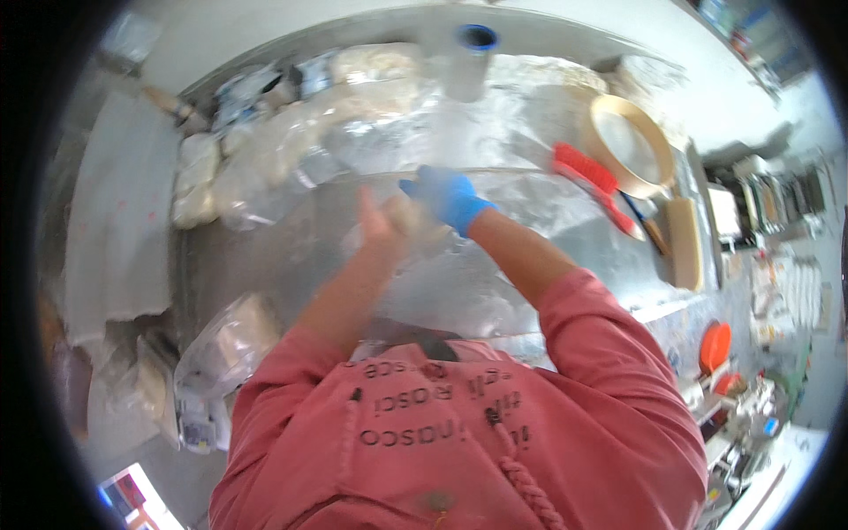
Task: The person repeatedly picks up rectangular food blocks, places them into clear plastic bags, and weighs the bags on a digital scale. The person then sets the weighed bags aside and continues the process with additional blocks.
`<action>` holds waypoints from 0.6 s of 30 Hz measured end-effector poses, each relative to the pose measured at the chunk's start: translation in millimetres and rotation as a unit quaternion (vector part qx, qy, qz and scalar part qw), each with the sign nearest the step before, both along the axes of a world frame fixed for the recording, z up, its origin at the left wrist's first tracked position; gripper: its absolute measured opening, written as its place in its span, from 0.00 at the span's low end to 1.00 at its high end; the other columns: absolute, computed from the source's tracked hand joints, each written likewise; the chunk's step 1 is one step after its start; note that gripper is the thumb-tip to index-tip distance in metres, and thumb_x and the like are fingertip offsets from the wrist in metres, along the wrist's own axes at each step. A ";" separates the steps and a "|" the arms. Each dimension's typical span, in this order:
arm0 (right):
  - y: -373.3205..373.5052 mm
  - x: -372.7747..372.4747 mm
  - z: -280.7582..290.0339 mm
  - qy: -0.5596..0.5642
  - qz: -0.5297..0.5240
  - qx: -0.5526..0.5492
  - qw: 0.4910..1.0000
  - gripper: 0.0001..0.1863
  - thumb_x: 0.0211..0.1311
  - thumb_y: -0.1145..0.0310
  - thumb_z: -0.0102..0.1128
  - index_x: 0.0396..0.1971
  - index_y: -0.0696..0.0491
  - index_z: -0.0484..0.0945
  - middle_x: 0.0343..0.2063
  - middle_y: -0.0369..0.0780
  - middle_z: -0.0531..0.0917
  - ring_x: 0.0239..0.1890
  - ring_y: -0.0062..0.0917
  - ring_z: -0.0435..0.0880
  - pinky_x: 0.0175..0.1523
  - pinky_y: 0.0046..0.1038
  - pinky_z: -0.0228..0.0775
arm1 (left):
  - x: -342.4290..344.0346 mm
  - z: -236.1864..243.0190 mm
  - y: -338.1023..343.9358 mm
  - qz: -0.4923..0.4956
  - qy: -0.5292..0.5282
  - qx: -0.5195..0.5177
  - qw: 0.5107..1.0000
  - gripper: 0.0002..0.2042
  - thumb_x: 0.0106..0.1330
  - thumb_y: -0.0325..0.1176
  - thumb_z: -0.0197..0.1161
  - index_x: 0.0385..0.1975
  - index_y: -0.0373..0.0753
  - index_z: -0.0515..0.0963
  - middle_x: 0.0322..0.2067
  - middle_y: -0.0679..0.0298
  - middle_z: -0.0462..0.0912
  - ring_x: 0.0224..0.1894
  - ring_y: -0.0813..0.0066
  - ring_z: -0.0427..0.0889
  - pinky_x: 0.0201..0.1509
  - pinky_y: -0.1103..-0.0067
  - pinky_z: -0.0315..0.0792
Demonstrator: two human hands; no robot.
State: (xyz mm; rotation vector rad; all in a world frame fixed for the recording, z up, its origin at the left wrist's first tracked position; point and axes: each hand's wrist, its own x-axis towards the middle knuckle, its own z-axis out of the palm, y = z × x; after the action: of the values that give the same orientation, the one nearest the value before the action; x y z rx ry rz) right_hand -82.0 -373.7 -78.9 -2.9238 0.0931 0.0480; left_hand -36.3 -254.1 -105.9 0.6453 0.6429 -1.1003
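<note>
My bare left hand (382,221) and my right hand (449,196), in a blue glove, meet over the middle of the metal worktop (300,247). A pale, soft-looking lump (408,215) shows between them, against the left hand's fingers. Motion blur hides its exact shape and kind. The left thumb points up and away from the palm. The gloved fingers reach leftward over the lump, too smeared to show how far they are bent.
Clear plastic bags of pale contents (291,141) line the far left. A clear container with a blue rim (475,40) stands at the back. To the right lie a round wooden sieve (664,150), a red brush (587,168) and a pale block (683,243). Another bag (238,340) sits near left.
</note>
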 end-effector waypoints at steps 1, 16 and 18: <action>-9.0 4.7 -57.4 -0.148 -0.122 0.149 0.970 0.24 0.56 0.46 0.55 0.32 0.54 0.79 0.29 0.43 0.83 0.34 0.35 0.82 0.40 0.32 0.73 | -6.0 6.3 -10.8 -0.015 -0.023 -0.084 0.996 0.42 0.57 0.70 0.40 0.65 0.46 0.52 0.59 0.59 0.65 0.61 0.53 0.63 0.63 0.53 0.55; -8.3 12.7 -4.6 -0.044 -0.278 0.427 0.859 0.23 0.56 0.48 0.55 0.36 0.55 0.79 0.31 0.48 0.81 0.37 0.42 0.80 0.47 0.34 0.70 | 1.8 -32.1 -38.4 0.065 -0.176 0.028 0.982 0.29 0.65 0.60 0.41 0.50 0.39 0.70 0.49 0.59 0.75 0.50 0.61 0.75 0.55 0.64 0.67; -21.2 6.8 -11.7 -0.288 -0.130 0.448 0.836 0.18 0.60 0.53 0.55 0.32 0.55 0.78 0.26 0.42 0.79 0.31 0.30 0.76 0.41 0.30 0.69 | 14.3 -68.2 -21.9 0.003 -0.333 -0.074 0.940 0.33 0.65 0.61 0.40 0.54 0.34 0.67 0.51 0.55 0.74 0.51 0.62 0.75 0.56 0.65 0.67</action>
State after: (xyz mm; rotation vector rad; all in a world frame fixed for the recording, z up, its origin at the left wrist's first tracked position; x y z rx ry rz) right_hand -75.2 -394.8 -90.6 -1.8565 0.2790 -0.6462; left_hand -22.0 -276.0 -174.1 0.8248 -0.0231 -0.8392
